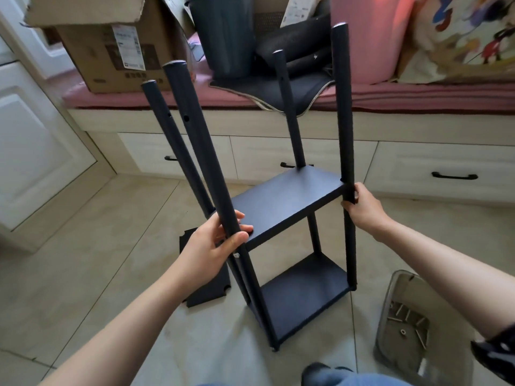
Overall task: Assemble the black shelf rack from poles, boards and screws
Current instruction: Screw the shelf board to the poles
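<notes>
A partly built black shelf rack stands upright on the tiled floor. Its upper board (pixel 287 200) and lower board (pixel 303 295) sit between several black poles that rise well above the upper board. My left hand (pixel 216 246) grips the near left pole (pixel 200 151) at the upper board's front corner. My right hand (pixel 362 206) holds the right pole (pixel 344 112) at the board's right corner. A spare black board (pixel 207 291) lies flat on the floor behind my left wrist. Loose screws (pixel 408 323) lie in a clear plastic tray (pixel 401 291) at the lower right.
A window bench with a pink cushion (pixel 418 93) and white drawers (pixel 301 154) runs across the back. On it are a cardboard box (pixel 111 45), a dark bin (pixel 225 34) and black fabric. A white cabinet (pixel 33 140) stands left. My knee (pixel 334 377) is at bottom.
</notes>
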Demonstrator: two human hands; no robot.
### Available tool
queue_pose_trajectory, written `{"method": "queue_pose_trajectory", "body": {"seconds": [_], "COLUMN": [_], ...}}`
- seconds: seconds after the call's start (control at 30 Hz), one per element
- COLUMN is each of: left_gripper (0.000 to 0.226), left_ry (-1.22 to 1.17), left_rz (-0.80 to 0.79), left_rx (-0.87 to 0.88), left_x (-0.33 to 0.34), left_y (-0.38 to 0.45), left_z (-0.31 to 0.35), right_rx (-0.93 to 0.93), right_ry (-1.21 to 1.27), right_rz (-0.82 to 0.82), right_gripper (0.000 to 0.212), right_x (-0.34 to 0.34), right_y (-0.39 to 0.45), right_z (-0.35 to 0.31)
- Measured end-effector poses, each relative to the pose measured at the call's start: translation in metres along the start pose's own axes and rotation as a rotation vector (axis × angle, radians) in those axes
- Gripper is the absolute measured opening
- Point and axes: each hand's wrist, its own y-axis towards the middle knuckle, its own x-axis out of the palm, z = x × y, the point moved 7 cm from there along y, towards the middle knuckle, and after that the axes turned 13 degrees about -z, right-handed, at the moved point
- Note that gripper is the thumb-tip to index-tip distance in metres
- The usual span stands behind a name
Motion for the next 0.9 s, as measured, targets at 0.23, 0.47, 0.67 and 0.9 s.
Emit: {"method": "queue_pose_trajectory", "body": {"seconds": [0.23, 0.47, 0.67, 0.9], "left_gripper": [0.017, 0.022, 0.023, 0.017], "left_ry": [-0.052, 0.050, 0.166, 0.187], "left_rz": [0.165, 0.288, 0.427, 0.496], "left_rx": [0.077, 0.085, -0.016, -0.043], "left_x": [-0.022, -0.028, -0.029, -0.027], "left_y": [0.026, 0.021, 0.004, -0.006], "left_z": [-0.004, -0.012, -0.023, -0.029], "right_rx": [0.018, -0.037, -0.121, -0.167], "right_ry": [0.104, 0.189, 0.136, 0.101], "right_rz": [0.097, 0.095, 0.090, 0.091], "right_gripper": [0.026, 0.034, 0.031, 0.030], "right_x": [-0.004, 0.009, 0.029, 0.039], "right_y": [-0.033, -0.086, -0.128, -0.151], "right_z": [0.021, 0.040, 0.052, 0.061]}}
